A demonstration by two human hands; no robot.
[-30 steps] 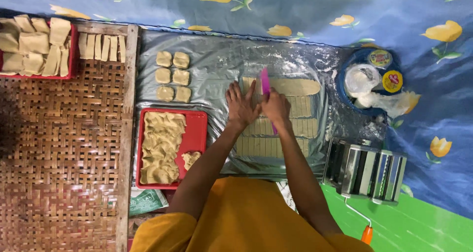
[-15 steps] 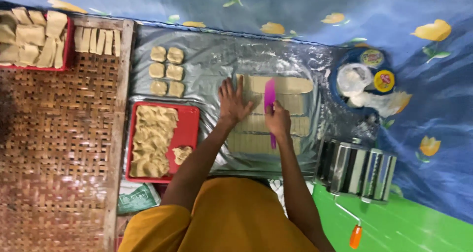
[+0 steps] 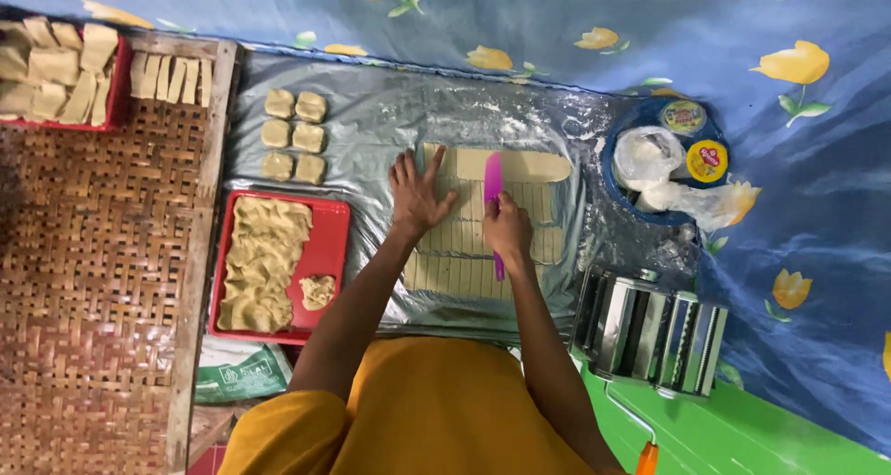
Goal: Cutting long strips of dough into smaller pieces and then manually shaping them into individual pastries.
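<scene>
Dough sheet (image 3: 520, 167) flat on the floured plastic sheet (image 3: 371, 113), pink cutter on it, both hands on the job.

Right hand (image 3: 509, 229) is wrapped around a pink plastic cutter (image 3: 493, 192), blade edge down across the scored strips, running straight away from the person. Left hand (image 3: 417, 195) presses flat beside it, fingers spread wide, palm on the dough, holding nothing. Just to the left sit six small dough squares (image 3: 293, 134) in two columns, and below them a red tray (image 3: 330, 243) piled with pale dough scraps. On the right, near the sheet's edge, stands a shiny pasta roller (image 3: 650, 331); above it a blue plate (image 3: 613, 173) carries white bags and two small lidded tubs.
</scene>
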